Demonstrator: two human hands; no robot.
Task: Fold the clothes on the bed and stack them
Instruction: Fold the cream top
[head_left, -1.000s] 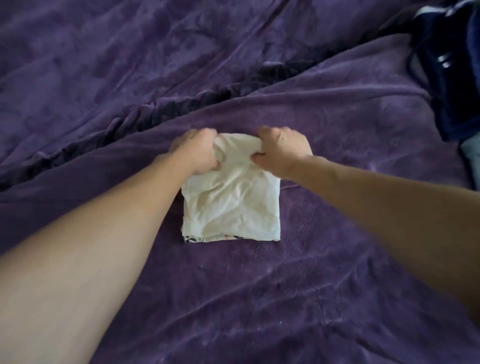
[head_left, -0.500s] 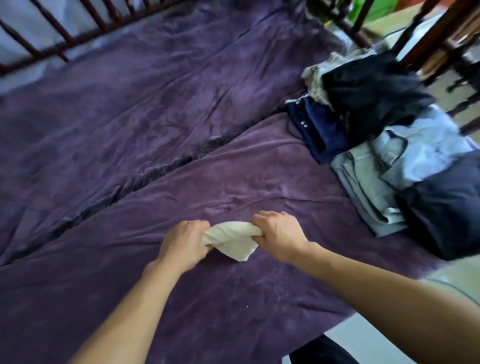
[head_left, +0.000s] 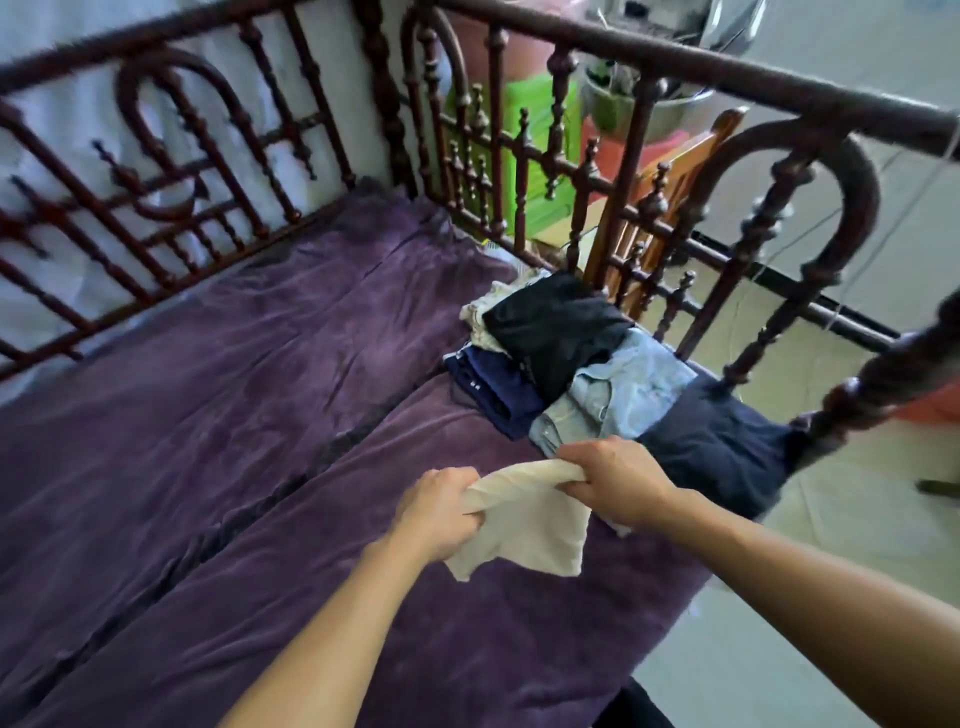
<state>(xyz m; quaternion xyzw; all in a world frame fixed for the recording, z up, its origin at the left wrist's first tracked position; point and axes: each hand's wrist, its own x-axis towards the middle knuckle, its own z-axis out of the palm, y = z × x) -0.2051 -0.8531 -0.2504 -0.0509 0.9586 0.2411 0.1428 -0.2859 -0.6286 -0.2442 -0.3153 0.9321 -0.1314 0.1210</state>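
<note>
A folded cream cloth (head_left: 530, 525) hangs in the air above the purple bed cover (head_left: 260, 389). My left hand (head_left: 434, 512) grips its left top corner and my right hand (head_left: 618, 480) grips its right top corner. Just beyond my right hand lies a pile of clothes (head_left: 597, 374) near the bed's right end: a black garment on top, a light blue denim piece, dark navy pieces and a pale one at the back. The cloth's right edge hangs close to the pile's near side.
A dark carved wooden bed rail (head_left: 649, 171) runs along the back and right end of the bed. Behind it stand a green plastic stool (head_left: 540, 135) and a wooden chair (head_left: 675, 176). Pale floor tiles (head_left: 831, 519) lie to the right.
Both hands lifted the cream cloth off the bed and carried it right, toward the clothes pile. The view tilted up, bringing the rail and pile into sight.
</note>
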